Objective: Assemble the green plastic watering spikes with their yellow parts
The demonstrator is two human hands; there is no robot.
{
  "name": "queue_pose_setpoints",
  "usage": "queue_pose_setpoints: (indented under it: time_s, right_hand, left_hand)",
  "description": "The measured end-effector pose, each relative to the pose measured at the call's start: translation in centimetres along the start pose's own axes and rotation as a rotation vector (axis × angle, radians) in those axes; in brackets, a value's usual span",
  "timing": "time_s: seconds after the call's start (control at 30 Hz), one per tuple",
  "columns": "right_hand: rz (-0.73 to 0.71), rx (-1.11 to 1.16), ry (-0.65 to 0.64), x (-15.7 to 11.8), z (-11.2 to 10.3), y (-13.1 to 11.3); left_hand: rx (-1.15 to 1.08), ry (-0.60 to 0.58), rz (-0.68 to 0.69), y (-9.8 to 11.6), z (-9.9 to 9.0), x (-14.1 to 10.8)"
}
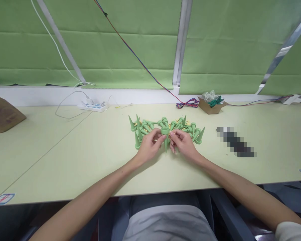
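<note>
With 12 o'clock straight ahead from the middle of the worktop's (65,167) near edge, green blinds (120,50) hang beyond it at 12. At 11 sits a white power strip (96,107) with a plug (89,100) in it; at 10, a brown bag (5,113). At 1, a cardboard box (212,110) holds clear plastic (210,95) and dark green material (216,101), just beside coiled red-and-blue wire (187,104). A pixelated dark object (237,145) lies at 2; small stickers (3,199) mark the edge at 9 and 3 o'clock
</note>
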State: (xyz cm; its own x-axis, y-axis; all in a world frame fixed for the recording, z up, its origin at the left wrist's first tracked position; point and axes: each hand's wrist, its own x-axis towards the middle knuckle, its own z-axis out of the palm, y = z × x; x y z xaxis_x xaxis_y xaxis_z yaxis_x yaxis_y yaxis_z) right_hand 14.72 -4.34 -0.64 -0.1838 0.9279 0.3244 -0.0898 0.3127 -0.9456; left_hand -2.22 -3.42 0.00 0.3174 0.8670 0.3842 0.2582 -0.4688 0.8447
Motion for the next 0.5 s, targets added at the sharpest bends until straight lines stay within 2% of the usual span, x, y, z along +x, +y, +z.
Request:
queue_pose_setpoints:
  time_s: [0.17,0.5]
  right_hand:
    - [-0.022,-0.038,-0.053,-0.15,-0.09,-0.07]
    - [-0.001,-0.059,-0.079,-0.15,-0.31,0.26]
  left_hand:
    - [0.101,0.005,0.062,0.04,-0.2,-0.03]
    - [0.189,0.001,0.139,0.07,-0.18,-0.07]
